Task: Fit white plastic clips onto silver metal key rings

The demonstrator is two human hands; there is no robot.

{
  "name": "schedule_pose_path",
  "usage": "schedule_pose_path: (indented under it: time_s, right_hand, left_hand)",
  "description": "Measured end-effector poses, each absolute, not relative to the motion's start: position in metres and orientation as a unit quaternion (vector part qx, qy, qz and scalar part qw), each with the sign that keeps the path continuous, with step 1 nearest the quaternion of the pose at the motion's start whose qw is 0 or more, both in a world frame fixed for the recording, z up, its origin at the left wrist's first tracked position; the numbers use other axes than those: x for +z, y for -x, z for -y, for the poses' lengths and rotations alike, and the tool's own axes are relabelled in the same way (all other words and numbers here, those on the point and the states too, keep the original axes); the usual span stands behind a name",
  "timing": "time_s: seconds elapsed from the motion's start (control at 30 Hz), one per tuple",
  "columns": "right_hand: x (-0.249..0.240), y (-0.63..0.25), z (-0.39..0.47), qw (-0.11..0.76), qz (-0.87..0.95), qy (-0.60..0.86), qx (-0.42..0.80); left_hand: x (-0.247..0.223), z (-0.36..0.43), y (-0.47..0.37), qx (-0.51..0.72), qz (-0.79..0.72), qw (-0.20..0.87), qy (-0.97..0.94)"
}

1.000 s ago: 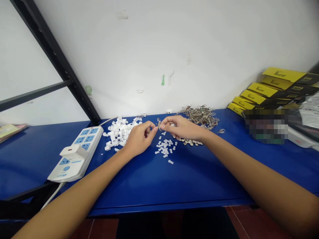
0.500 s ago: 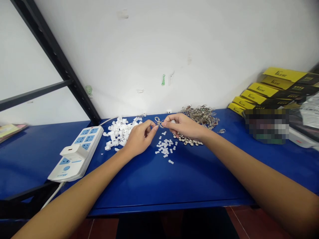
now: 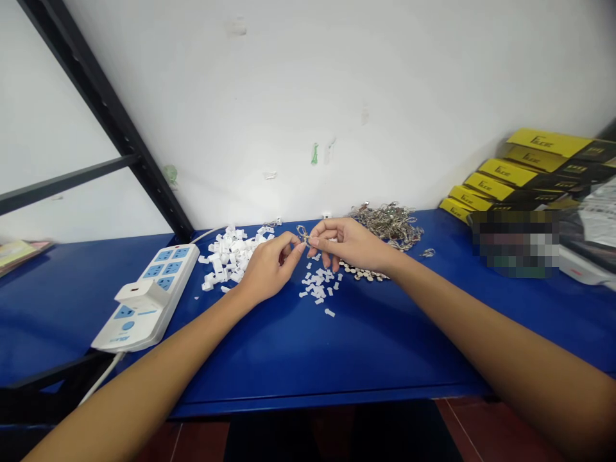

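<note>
A small looped wire bundle (image 3: 301, 232) is raised above the middle of the table, between my two hands. My left hand (image 3: 269, 266) pinches it from the left with thumb and index finger. From the right, my right hand (image 3: 351, 245) closes thumb and index finger on the same bundle, its other fingers curled loosely below. A pile of white plastic pieces (image 3: 231, 253) lies just beyond my left hand. Under the hands are scattered small white tabs (image 3: 320, 285). Partly behind my right hand are small round metallic discs (image 3: 368, 273) and a heap of wire bundles (image 3: 392, 224).
A white power strip (image 3: 149, 295) with a plugged-in adapter (image 3: 142, 295) lies at left, beside a black metal rack post (image 3: 110, 122). Yellow and black boxes (image 3: 510, 173) are stacked at right. One loose wire bundle (image 3: 428, 253) lies on the blue table (image 3: 327, 366).
My right hand has shifted slightly left, closer to my left fingertips, and its lower fingers have spread. The wire loops look narrower. My left hand stays nearly in place.
</note>
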State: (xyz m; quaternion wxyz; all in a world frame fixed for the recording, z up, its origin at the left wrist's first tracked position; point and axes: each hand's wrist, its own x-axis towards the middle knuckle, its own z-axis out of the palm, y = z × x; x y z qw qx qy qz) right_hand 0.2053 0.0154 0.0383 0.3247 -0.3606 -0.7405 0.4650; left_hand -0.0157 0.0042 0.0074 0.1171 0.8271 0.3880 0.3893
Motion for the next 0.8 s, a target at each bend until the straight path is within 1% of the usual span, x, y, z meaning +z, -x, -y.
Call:
schedule_pose_path:
  time_s: [0.2,0.3,0.43,0.8]
  right_hand:
    - [0.0424,-0.2051,-0.0134,0.337,0.73,0.395,0.445]
    - [0.0412,-0.205,-0.014,0.347,0.751,0.408,0.386]
    - [0.0399,-0.2035,-0.0129,0.357,0.79,0.39,0.31]
    - [0.0399,-0.2065,-0.0148,0.35,0.792,0.409,0.289]
  left_hand:
    - [0.0073,-0.0042,0.0158,0.387,-0.389,0.102,-0.829]
    - [0.0072,-0.0035,0.0155,0.385,-0.389,0.103,-0.831]
    - [0.0074,-0.0027,0.0152,0.39,-0.394,0.102,-0.826]
    - [0.0072,-0.0044,0.0163,0.392,-0.407,0.101,-0.819]
